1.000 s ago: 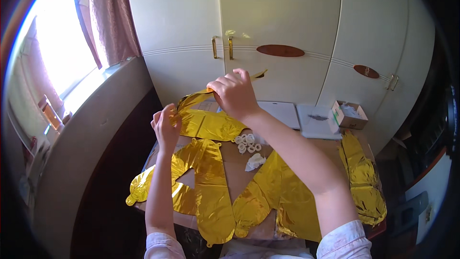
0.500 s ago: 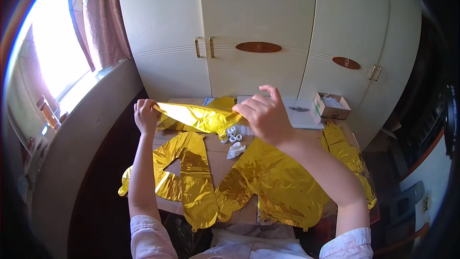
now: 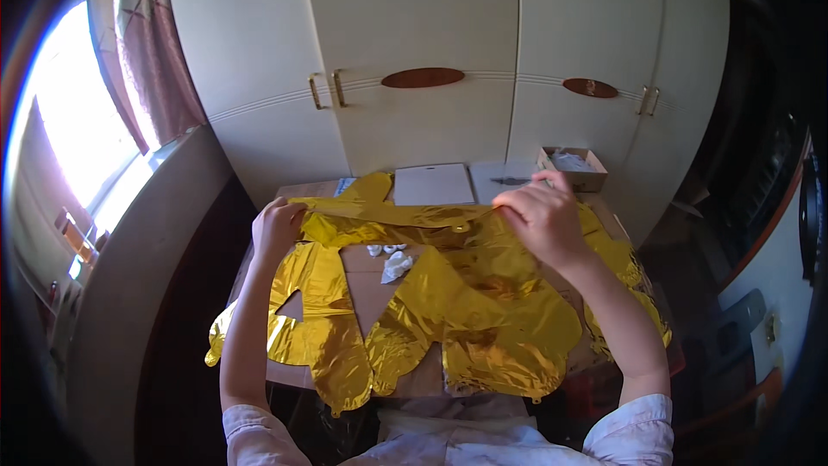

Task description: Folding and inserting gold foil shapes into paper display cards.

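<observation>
A gold foil balloon (image 3: 388,217), uninflated and creased, is stretched flat across the far part of the table between my two hands. My left hand (image 3: 278,229) pinches its left end, and my right hand (image 3: 543,217) grips its right end with the fingers curled in. Below it lies a flat gold foil balloon with a triangular hole (image 3: 332,319). To the right of that, a larger flat gold foil balloon (image 3: 509,328) covers the near right of the table. Small white rings (image 3: 392,248) show partly under the held foil, with a crumpled white piece (image 3: 397,267) beside them.
Cardboard (image 3: 414,387) covers the table. A pale flat panel (image 3: 435,185) and an open box with white contents (image 3: 572,164) stand at the back, before a cream wardrobe (image 3: 414,17). More gold foil (image 3: 608,255) lies along the right edge. A curtained window is at left.
My hands have moved farther apart, mainly the right one to the right, so the held foil is stretched wider. It now hides most of the white rings. The view has shifted.
</observation>
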Demonstrator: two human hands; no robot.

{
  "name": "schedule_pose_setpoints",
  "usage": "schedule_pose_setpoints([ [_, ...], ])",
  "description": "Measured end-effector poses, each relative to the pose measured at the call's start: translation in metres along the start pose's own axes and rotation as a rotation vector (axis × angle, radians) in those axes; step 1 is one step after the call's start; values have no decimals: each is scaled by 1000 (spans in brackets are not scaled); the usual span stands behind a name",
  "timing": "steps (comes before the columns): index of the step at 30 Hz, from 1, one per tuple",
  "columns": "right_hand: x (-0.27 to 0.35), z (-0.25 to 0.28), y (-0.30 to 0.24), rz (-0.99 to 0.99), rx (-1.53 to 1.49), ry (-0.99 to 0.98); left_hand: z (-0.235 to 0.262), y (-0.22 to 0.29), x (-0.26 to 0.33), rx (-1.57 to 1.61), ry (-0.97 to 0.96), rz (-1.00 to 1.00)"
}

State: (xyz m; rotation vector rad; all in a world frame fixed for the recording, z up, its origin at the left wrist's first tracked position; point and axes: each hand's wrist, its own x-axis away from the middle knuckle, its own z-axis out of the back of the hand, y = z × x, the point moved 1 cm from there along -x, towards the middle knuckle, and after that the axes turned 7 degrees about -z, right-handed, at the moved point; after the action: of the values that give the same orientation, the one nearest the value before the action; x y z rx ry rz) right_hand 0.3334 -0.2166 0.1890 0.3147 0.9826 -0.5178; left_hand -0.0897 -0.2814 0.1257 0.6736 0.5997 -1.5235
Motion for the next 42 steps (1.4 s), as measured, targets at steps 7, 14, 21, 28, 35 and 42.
schedule_pose_setpoints([
  [7, 26, 102, 13, 94, 231, 67, -56, 92, -64, 270, 0, -107],
  [14, 98, 132, -61, 517, 399, -310, -135, 146, -69, 672, -229, -1],
  [21, 201, 46, -73, 352, 101, -468, -217, 177, -22, 1224, -617, 582],
  [28, 221, 25, -85, 262, 68, -520, -247, 182, -10, 934, -491, 435],
  [35, 232, 18, -84, 165, 8, -508, -238, 189, -15, 692, -521, 254],
  [42, 237, 14, -82, 117, -24, -557, -195, 200, 0, 383, -530, -159],
])
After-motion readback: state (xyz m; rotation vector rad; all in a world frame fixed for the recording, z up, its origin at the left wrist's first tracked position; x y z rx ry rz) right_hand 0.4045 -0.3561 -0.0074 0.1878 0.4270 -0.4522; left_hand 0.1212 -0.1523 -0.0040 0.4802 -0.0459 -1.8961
